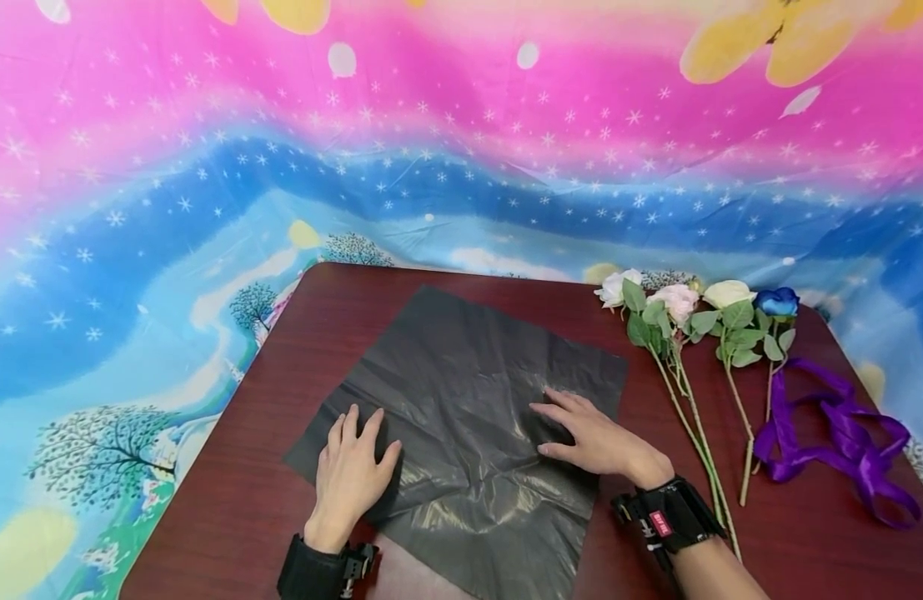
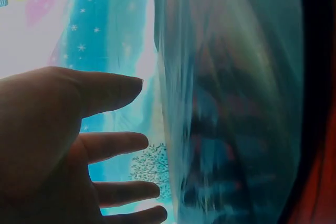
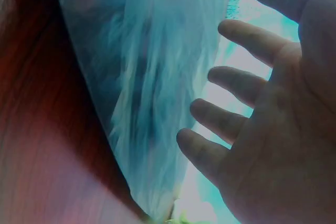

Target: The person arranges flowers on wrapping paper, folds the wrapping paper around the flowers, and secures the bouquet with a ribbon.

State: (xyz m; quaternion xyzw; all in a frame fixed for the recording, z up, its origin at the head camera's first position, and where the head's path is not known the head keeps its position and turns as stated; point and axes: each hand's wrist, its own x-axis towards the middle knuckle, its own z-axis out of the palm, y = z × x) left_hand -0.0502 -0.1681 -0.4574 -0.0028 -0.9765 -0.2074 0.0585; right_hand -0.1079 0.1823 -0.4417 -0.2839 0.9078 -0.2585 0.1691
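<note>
A black, creased wrapping sheet [image 1: 461, 358] lies turned at an angle on the dark red table, with glossy wrinkles near its middle. My left hand [image 1: 353, 468] is over its left edge, palm down, fingers spread and pointing away from me. Over the right part of the sheet is my right hand [image 1: 598, 435], its fingers extended to the left. Both wrist views show straight fingers with nothing between them; a narrow gap shows between the fingertips of the left hand [image 2: 52, 129] and the sheet [image 2: 231, 103]. The right hand [image 3: 278, 108] has its fingertips close to the sheet's surface.
Right of the sheet lie artificial flowers: a white one [image 1: 619, 287], a pink rose [image 1: 674, 302], a cream rose [image 1: 729, 292] and a blue rose [image 1: 778, 302]. A tangled purple ribbon [image 1: 844, 429] lies beside their stems. A printed cloth [image 1: 461, 167] hangs behind the table [image 1: 273, 375].
</note>
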